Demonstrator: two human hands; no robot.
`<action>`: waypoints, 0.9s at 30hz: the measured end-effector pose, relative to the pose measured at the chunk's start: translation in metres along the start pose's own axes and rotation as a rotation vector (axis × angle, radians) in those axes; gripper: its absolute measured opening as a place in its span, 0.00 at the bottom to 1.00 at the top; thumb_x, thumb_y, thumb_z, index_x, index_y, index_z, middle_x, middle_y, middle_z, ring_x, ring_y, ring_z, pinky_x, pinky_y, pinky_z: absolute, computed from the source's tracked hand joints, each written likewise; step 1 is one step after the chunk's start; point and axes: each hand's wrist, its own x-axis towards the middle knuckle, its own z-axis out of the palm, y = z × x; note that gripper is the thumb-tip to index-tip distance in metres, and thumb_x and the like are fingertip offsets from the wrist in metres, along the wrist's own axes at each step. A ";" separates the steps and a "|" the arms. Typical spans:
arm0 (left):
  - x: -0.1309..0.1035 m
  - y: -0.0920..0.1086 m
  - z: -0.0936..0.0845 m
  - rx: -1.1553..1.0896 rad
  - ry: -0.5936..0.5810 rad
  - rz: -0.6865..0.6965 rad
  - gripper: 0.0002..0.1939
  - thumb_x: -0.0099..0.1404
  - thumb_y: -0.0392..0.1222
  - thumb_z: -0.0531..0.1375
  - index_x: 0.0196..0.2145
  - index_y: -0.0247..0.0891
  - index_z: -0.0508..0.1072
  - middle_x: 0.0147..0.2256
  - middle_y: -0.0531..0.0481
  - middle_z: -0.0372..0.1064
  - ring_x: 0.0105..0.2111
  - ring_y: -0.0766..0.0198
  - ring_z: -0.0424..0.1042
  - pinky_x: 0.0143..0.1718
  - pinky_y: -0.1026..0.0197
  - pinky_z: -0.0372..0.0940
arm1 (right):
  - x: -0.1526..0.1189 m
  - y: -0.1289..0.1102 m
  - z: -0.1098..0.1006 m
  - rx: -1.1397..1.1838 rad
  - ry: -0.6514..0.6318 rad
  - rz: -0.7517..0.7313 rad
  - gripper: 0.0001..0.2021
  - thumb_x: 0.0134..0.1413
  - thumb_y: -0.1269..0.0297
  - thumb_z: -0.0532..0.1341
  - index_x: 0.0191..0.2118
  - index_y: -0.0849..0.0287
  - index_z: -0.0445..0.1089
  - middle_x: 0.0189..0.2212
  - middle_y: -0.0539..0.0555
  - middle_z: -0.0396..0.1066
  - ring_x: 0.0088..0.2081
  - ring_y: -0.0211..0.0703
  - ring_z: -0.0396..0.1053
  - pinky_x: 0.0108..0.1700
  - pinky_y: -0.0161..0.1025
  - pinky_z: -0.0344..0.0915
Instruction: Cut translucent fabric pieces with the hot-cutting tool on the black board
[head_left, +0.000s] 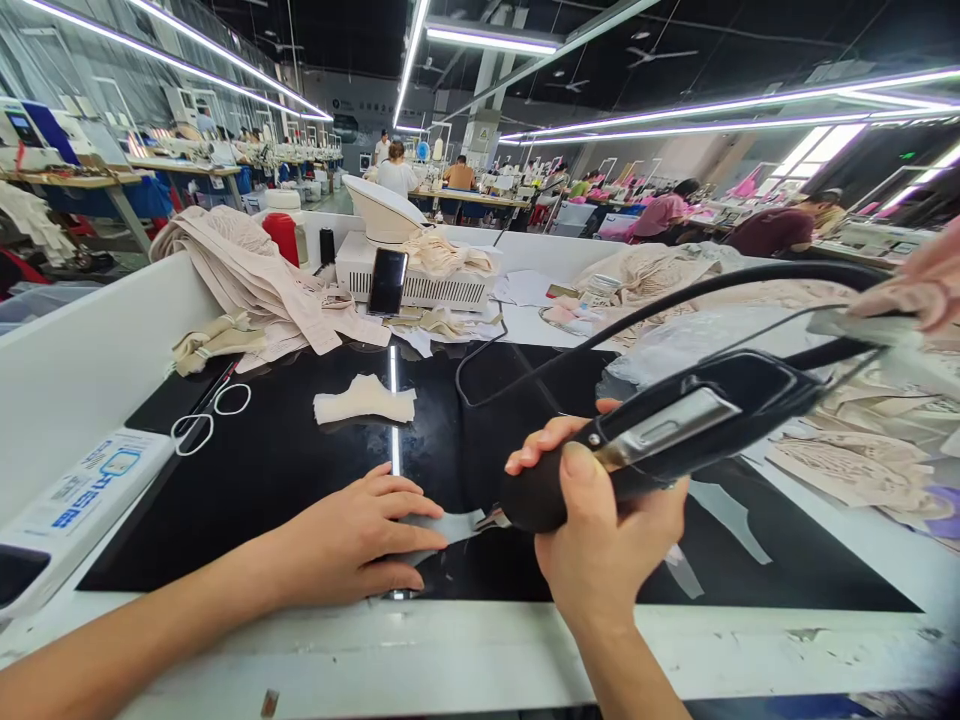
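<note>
My left hand [360,535] lies with fingers stretched out on a pale translucent piece of sheet [457,525], pressing it to the black board [247,500]. My right hand [607,530] is closed around a black corded handheld tool [675,425] with a silver lever and a narrow metal tip, possibly a hot knife. That tip [493,519] touches the right end of the translucent piece. Beyond my left hand, a cream shaped fabric piece [365,400] lies on the board. Translucent cut pieces [731,520] rest right of my right hand.
Another person's hand, blurred, is at the right edge by the tool's cable [720,285]. White scissors [214,415] and a white box [82,510] lie left. Beige fabric [262,275] is heaped behind, near a phone [388,282]. More fabric [855,460] covers the right side.
</note>
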 end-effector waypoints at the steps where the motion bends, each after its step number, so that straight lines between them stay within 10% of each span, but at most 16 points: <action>1: 0.000 0.000 0.000 -0.001 -0.001 0.000 0.19 0.70 0.46 0.64 0.58 0.47 0.74 0.59 0.46 0.70 0.60 0.51 0.66 0.69 0.38 0.49 | 0.001 0.000 -0.002 0.004 0.024 -0.003 0.18 0.55 0.61 0.70 0.48 0.52 0.66 0.28 0.43 0.72 0.25 0.38 0.69 0.29 0.41 0.70; 13: -0.001 0.000 -0.002 0.006 -0.028 -0.005 0.20 0.71 0.44 0.64 0.59 0.46 0.72 0.60 0.44 0.69 0.61 0.50 0.65 0.68 0.36 0.49 | 0.003 0.002 -0.005 -0.034 0.009 -0.009 0.19 0.58 0.61 0.69 0.52 0.52 0.66 0.29 0.44 0.72 0.26 0.38 0.69 0.30 0.40 0.71; 19: -0.002 -0.008 0.001 0.019 0.193 -0.186 0.15 0.74 0.40 0.57 0.56 0.42 0.72 0.60 0.42 0.67 0.59 0.53 0.67 0.65 0.41 0.58 | 0.004 0.003 -0.009 -0.045 0.003 -0.013 0.18 0.56 0.58 0.70 0.48 0.52 0.66 0.30 0.44 0.72 0.26 0.37 0.69 0.30 0.39 0.72; 27: 0.006 -0.013 0.008 -0.005 0.235 -0.332 0.07 0.66 0.33 0.66 0.41 0.41 0.75 0.57 0.47 0.69 0.60 0.53 0.64 0.61 0.48 0.63 | 0.018 -0.004 -0.024 -0.506 -0.049 -0.068 0.18 0.59 0.46 0.64 0.46 0.53 0.74 0.39 0.53 0.74 0.39 0.48 0.73 0.43 0.47 0.71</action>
